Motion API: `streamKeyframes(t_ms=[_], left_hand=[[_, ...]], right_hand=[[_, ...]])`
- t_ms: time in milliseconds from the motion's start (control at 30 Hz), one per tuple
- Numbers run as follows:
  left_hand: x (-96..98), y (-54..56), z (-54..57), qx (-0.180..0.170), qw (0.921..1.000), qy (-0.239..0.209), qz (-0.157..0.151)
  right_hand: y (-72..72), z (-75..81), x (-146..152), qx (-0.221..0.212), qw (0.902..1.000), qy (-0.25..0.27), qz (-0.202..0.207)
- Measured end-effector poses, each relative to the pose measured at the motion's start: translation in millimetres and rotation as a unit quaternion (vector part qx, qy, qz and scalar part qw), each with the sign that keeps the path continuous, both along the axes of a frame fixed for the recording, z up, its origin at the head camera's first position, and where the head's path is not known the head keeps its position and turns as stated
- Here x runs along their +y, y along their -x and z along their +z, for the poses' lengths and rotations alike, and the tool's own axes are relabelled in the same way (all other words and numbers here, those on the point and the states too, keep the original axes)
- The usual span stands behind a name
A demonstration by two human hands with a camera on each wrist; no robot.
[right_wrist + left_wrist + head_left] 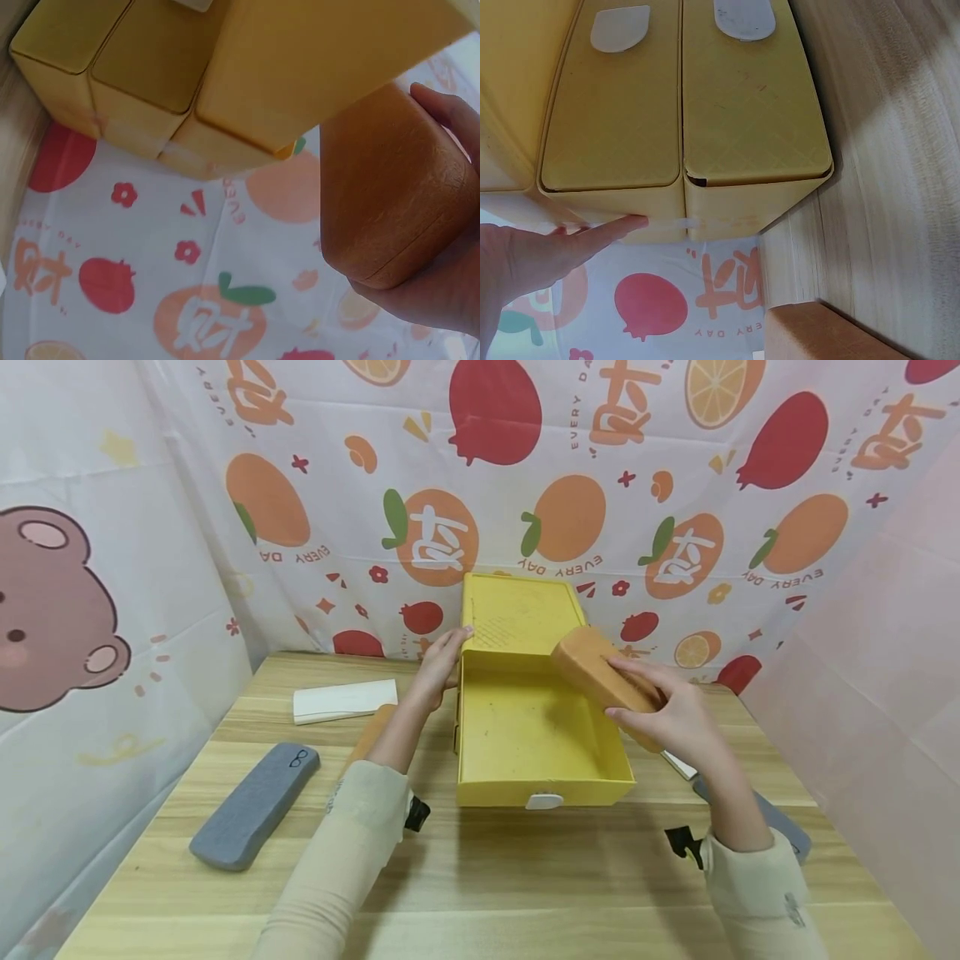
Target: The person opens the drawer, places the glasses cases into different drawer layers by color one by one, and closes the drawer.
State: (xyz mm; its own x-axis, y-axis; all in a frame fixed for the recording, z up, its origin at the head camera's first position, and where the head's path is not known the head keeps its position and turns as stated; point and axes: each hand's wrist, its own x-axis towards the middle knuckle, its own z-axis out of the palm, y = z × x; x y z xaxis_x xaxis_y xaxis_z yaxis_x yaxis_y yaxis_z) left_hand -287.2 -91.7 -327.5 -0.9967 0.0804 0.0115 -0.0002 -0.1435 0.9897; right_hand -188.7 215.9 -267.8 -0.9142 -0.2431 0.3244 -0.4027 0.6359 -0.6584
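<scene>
A yellow drawer cabinet (517, 610) stands at the back of the table. Its top drawer (525, 727) is pulled out, and the drawer's bare inside shows. Over the drawer's right side, my right hand (678, 714) grips an orange-brown glasses case (600, 672), tilted, with thumb and fingers on opposite sides. The left wrist view has my left hand (547, 255) resting with straight fingers against the cabinet's side. Two closed lower drawers (757, 97) with white tabs also appear there.
Left on the wooden table lie a grey glasses case (255, 806), a white case (345, 700) and another orange case (367, 739) partly behind my left forearm. To the right, a white object (681, 765) and a grey case (783, 827) are partly hidden. Fruit-print cloth (337, 527) hangs behind.
</scene>
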Motion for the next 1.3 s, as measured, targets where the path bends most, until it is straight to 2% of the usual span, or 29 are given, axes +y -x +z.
streamKeyframes(t_ms=[167,333,533,633,900,1300], left_hand=[[0.3,1.1,-0.4,0.0,1.0,-0.001,0.001],[-0.6,1.2,-0.4,0.0,1.0,0.0,0.003],[-0.2,0.8,-0.4,-0.002,1.0,-0.007,0.003],[0.5,1.3,-0.7,-0.004,0.9999,-0.013,0.003],[0.4,1.7,-0.8,0.004,0.9999,-0.013,0.006],[0.9,0.3,-0.4,0.0,1.0,-0.009,0.002]], right_hand=[[1.5,3.9,-12,0.026,0.9984,-0.023,0.046],[3.2,7.9,-27,0.046,0.993,-0.079,0.075],[3.3,9.7,-42,0.09,0.9758,-0.169,0.105],[4.9,9.9,-46,0.102,0.967,-0.193,0.131],[13.2,8.0,-56,0.104,0.9505,-0.218,0.195],[31.4,-7.3,-59,0.06,0.9457,-0.24,0.211]])
